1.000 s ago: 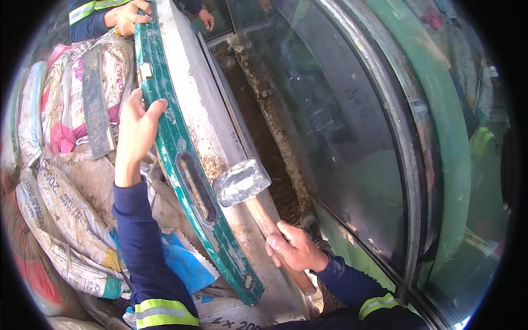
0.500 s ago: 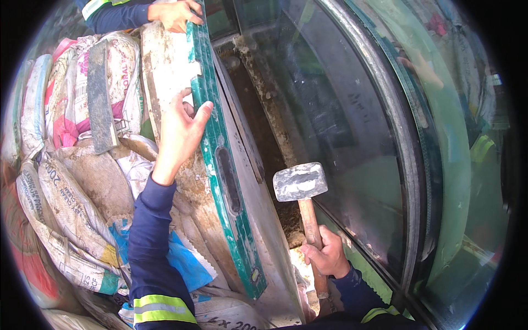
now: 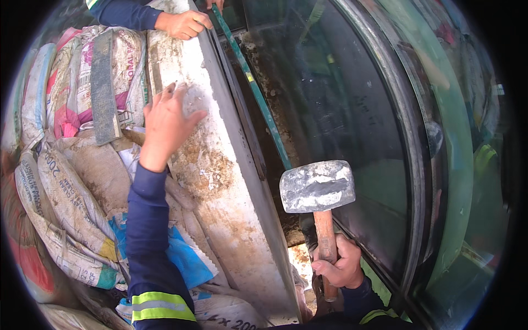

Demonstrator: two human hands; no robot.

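Observation:
My right hand (image 3: 340, 263) is wrapped round the wooden handle of a rubber mallet (image 3: 317, 187). Its dark, block-shaped head is smeared with white and points up, in front of the dark gap. My left hand (image 3: 169, 125) lies over a pale, brown-stained slab (image 3: 242, 206), fingers spread and holding nothing. A green spirit level (image 3: 258, 96) now runs edge-on along the gap right of the slab, its lower end hidden behind the mallet head. At its top a co-worker's hand (image 3: 215, 4) grips it. That person's other hand (image 3: 186, 24) rests on the slab's far end.
Stacked, dirty sacks (image 3: 71, 203) fill the left side, with a grey strip (image 3: 103, 88) lying on them. Dark glass panels (image 3: 352, 110) in a curved metal frame (image 3: 404, 129) stand close on the right. Between slab and glass runs a narrow, debris-strewn gap (image 3: 289, 223).
The spirit level has left the slab's edge and my left hand, moving right over the gap. My left hand has opened onto the slab. The mallet has come closer and slightly right.

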